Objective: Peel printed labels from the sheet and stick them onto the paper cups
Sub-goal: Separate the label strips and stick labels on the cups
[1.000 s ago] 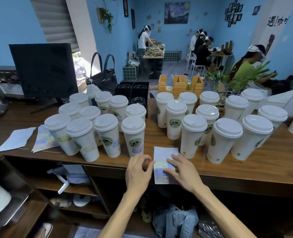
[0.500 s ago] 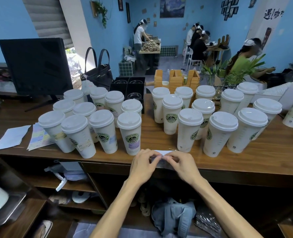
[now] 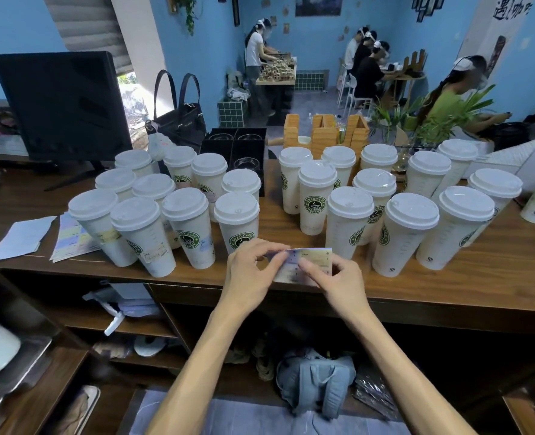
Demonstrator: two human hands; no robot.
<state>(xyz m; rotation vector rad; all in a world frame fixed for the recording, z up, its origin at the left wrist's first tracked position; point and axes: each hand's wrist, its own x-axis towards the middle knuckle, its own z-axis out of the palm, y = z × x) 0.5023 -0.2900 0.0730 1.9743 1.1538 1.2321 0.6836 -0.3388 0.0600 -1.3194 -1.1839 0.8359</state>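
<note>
I hold a small label sheet (image 3: 315,262) upright above the wooden counter's (image 3: 448,287) front edge. My left hand (image 3: 250,271) pinches its upper left corner, where a label edge bends away. My right hand (image 3: 338,277) pinches the sheet's lower middle. On the left stands a group of lidded white paper cups (image 3: 184,227), several with labels stuck on. A second group of lidded cups (image 3: 407,227) stands on the right, showing green logos and no labels that I can see.
Two more label sheets (image 3: 68,240) and a white backing paper (image 3: 21,238) lie at the counter's left. A black monitor (image 3: 59,105), a black handbag (image 3: 178,117), black boxes (image 3: 235,146) and wooden holders (image 3: 326,133) stand behind the cups. Shelves run below the counter.
The sheet lay flat on the counter a second ago; both hands have lifted it upright and my left fingers now pinch its top corner.
</note>
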